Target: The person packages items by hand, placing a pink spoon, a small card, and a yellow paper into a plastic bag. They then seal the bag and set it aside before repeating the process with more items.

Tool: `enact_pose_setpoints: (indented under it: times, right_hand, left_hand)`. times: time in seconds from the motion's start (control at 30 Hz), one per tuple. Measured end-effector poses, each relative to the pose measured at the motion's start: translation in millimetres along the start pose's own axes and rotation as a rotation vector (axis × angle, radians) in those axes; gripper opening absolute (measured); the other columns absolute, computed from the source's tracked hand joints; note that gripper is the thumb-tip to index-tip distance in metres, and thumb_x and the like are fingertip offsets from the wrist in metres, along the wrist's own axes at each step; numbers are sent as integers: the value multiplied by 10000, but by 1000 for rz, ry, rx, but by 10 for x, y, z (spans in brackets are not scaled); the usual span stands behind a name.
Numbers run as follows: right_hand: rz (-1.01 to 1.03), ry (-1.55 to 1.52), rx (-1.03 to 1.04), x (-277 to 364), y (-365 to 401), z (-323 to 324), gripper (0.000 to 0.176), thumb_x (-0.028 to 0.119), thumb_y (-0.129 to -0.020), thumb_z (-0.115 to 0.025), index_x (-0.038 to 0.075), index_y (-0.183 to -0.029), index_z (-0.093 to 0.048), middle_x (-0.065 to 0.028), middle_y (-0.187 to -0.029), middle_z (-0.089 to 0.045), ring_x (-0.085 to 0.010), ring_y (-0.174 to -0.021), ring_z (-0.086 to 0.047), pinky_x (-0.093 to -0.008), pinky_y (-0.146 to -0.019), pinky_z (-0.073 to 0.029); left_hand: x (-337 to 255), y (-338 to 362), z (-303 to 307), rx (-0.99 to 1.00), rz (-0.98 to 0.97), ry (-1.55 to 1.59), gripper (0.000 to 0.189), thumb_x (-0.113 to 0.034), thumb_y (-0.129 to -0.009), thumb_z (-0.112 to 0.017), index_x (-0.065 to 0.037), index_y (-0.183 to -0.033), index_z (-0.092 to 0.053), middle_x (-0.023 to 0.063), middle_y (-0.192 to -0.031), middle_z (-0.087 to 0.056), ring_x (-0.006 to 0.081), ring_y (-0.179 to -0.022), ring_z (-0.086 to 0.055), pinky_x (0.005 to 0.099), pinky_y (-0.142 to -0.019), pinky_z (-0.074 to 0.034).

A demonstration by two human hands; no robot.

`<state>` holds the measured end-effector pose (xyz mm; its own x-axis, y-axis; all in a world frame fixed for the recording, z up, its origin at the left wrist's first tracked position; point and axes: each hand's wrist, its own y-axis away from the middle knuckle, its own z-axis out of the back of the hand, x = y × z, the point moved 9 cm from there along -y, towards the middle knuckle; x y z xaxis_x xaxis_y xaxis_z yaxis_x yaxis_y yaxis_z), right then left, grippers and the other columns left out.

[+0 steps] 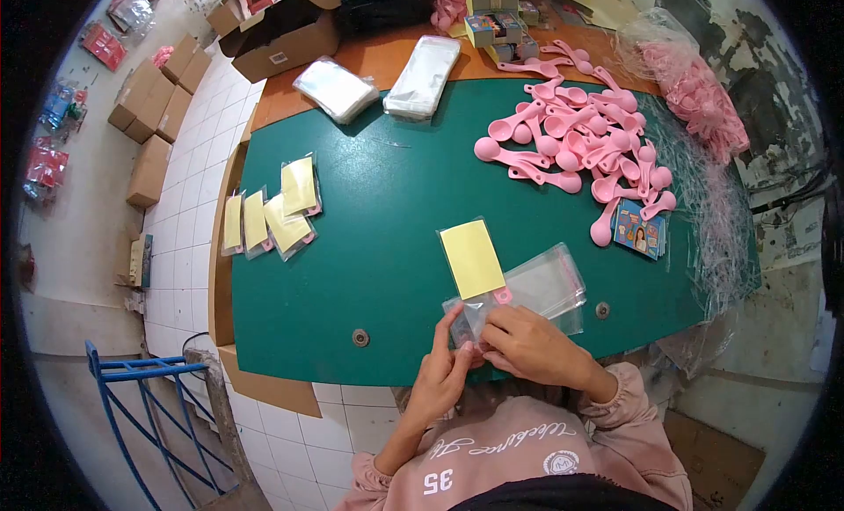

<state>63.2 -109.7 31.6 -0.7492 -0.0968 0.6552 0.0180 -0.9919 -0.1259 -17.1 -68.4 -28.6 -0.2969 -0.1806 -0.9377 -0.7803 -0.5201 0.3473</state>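
Note:
Both my hands meet at the near edge of the green table. My left hand and my right hand pinch the open end of a clear plastic bag. Inside the bag is a yellow card with a pink spoon behind it; the pink handle tip shows near my fingers. A few loose clear bags lie under and to the right of it.
Several filled bags with yellow cards lie at the table's left. A heap of pink spoons and a printed card sit at the right. Stacks of clear bags, cardboard boxes and a blue metal frame surround the table.

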Motion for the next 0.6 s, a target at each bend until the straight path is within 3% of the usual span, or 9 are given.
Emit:
enact_pose_setpoints:
  times: [0.1,0.27,0.37,0.5,0.57,0.6]
  right_hand:
    - [44,42,-22,47,-10,-15,183,116,-712,-632,24,-805,-504,-114,-817,-468,-288,-738,-493,-371,-673,-404]
    - [94,24,-33,73,-3,-13,177,110,-720,-624,17,-795,-494,-113,-788,-469,-283,-739,-490,-361,-676,-403]
    - [130,-178,17,60,16,84,151,105,-741,-617,30,-794,-497,-102,-767,-465,-271,-740,-489,-345,-681,-408]
    - [-57,-461,162,-281,187,624,158,136,-771,-622,38,-837,-517,-70,-778,-504,-194,-686,-516,-324,-641,-428]
    - [-112,-519,-30,-768,494,1241,133,98,-727,-665,35,-785,-563,-54,-772,-565,-137,-690,-524,-266,-634,-428]
    - [-285,-547,-80,-1123,689,1580,138,95,-706,-682,41,-749,-563,-37,-774,-569,-118,-698,-528,-253,-639,-427]
  left_hand:
    - [100,-61,25,-45,4,185,466,-75,-897,-449,-73,-1324,-262,113,-763,-646,128,-756,-617,254,-707,-489]
    - [49,-120,58,-90,-31,135,408,-40,-861,-502,-70,-1250,-382,91,-751,-650,79,-737,-594,218,-660,-472]
    - [63,-137,113,-144,-33,144,341,-23,-852,-503,-51,-1187,-445,75,-755,-651,67,-728,-589,206,-651,-469]
    - [73,-150,90,-131,-1,200,214,-23,-866,-466,1,-1071,-523,59,-795,-651,84,-727,-598,211,-667,-492]
    - [42,-132,68,-95,26,192,191,-31,-876,-451,9,-1041,-540,62,-826,-648,92,-750,-601,216,-673,-501]
    - [40,-139,45,-52,55,178,182,-39,-887,-437,18,-1010,-557,65,-856,-645,99,-774,-603,222,-678,-509]
